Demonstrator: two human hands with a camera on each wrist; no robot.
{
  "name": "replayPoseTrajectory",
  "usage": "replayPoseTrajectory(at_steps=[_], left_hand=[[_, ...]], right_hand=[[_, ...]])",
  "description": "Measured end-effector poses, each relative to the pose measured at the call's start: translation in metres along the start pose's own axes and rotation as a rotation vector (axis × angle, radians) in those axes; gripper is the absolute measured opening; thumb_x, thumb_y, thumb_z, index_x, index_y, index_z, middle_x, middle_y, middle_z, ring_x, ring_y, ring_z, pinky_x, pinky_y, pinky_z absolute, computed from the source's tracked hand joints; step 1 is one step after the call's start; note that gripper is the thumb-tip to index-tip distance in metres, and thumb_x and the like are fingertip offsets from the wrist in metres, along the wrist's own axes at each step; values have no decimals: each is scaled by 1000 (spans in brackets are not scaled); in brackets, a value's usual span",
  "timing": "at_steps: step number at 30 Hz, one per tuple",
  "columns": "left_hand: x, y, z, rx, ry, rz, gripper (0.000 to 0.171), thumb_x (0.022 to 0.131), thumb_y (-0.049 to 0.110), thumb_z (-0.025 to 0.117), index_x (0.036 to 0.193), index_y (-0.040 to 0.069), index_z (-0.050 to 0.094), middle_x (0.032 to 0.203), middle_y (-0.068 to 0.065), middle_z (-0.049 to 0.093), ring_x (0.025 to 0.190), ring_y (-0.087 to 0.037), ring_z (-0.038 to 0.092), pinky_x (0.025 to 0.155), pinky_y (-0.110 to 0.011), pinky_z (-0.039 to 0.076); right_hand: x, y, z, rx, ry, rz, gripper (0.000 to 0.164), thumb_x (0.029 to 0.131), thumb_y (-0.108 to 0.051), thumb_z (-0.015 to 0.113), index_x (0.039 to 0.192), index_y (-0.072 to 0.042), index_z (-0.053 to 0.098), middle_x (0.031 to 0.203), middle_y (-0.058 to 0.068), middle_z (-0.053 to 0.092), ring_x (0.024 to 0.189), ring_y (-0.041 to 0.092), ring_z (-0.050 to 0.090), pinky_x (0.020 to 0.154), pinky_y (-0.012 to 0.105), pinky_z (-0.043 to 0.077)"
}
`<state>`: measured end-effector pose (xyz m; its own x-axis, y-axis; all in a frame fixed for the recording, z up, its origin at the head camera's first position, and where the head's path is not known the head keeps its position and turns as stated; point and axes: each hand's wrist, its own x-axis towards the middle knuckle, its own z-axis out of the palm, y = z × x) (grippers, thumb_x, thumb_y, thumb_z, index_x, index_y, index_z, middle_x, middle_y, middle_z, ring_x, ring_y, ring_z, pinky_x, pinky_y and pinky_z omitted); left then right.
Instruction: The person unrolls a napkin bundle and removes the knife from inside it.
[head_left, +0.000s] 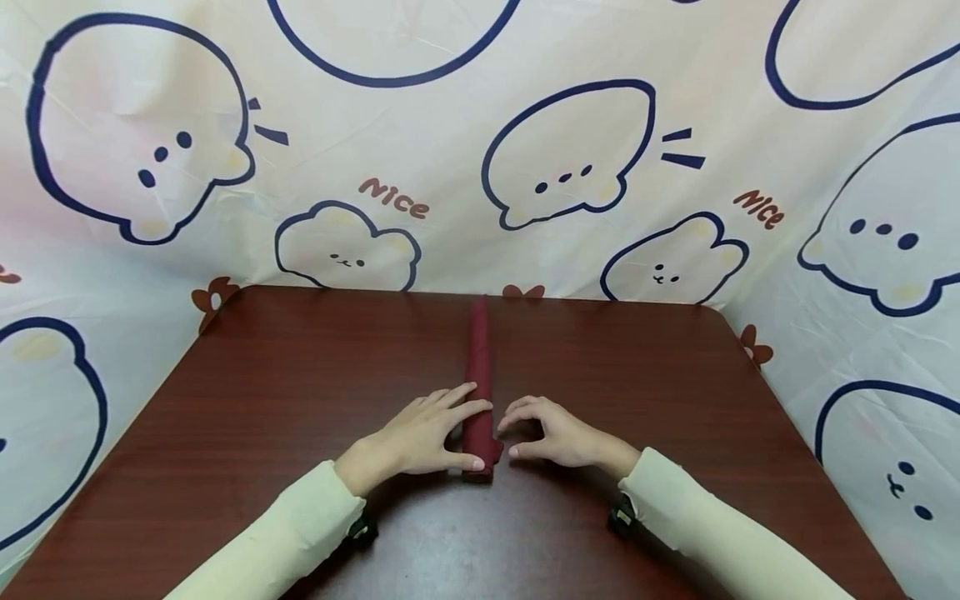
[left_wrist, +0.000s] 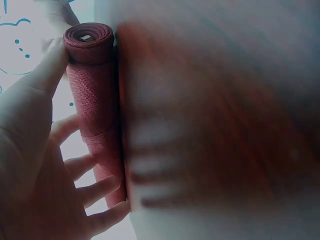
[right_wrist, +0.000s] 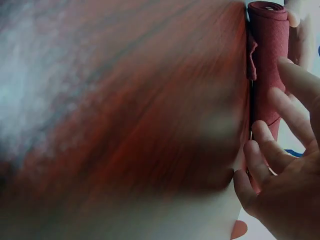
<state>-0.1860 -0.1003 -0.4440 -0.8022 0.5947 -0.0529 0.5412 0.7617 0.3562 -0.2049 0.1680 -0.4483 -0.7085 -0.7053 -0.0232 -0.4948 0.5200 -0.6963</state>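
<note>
A dark red cloth [head_left: 479, 358], rolled into a long tight tube, lies on the table and points away from me. My left hand [head_left: 429, 435] rests along its left side, thumb at the near end and fingers spread over the cloth. In the left wrist view the coiled end of the rolled cloth [left_wrist: 92, 95] shows beside the thumb. Just right of the roll, my right hand [head_left: 564, 435] hovers with fingers loosely bent, holding nothing. A small loose flap [right_wrist: 251, 60] of cloth sticks out on the roll's right side near that end.
The brown wooden table [head_left: 315, 358] reaches back to a white curtain [head_left: 450, 142] printed with cartoon animals, which also hangs at both sides. Dark bands [head_left: 363, 529] sit at the wrists below pale sleeves [head_left: 285, 533].
</note>
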Motion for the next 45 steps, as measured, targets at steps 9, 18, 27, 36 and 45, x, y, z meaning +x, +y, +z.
replayPoseTrajectory(at_steps=[9,18,27,36,45], left_hand=[[1,3,5,-45,-5,1,82,84,70,67,153,34,42,169,-2,26,147,-35,39,111,-63,39],[4,2,0,-82,-45,8,83,84,67,70,154,32,40,169,-5,24,146,-38,40,110,-64,39],[0,-3,-15,-101,-45,-21,85,81,65,74,153,34,39,169,-4,26,146,-38,41,111,-66,37],[-8,-12,-23,-116,-62,-45,90,79,61,78,153,28,40,165,-9,32,145,-39,41,112,-66,36],[-15,-17,-23,-158,-82,-55,91,79,58,81,153,26,39,163,-9,35,143,-38,43,112,-63,38]], right_hand=[[7,3,10,-59,0,-10,19,91,-22,76,110,-19,77,119,2,66,114,20,55,99,42,42],[12,2,13,-102,24,26,17,85,-23,82,102,-21,78,110,-1,66,108,19,55,95,45,36],[24,3,6,-91,5,-5,18,83,-21,82,101,-23,78,111,-1,67,110,19,55,94,44,35],[28,0,8,-83,19,-8,14,83,-27,83,96,-22,80,107,-2,66,106,15,55,89,40,32],[27,-3,17,-61,39,49,13,80,-23,85,90,-23,77,110,1,62,107,18,45,87,38,29]])
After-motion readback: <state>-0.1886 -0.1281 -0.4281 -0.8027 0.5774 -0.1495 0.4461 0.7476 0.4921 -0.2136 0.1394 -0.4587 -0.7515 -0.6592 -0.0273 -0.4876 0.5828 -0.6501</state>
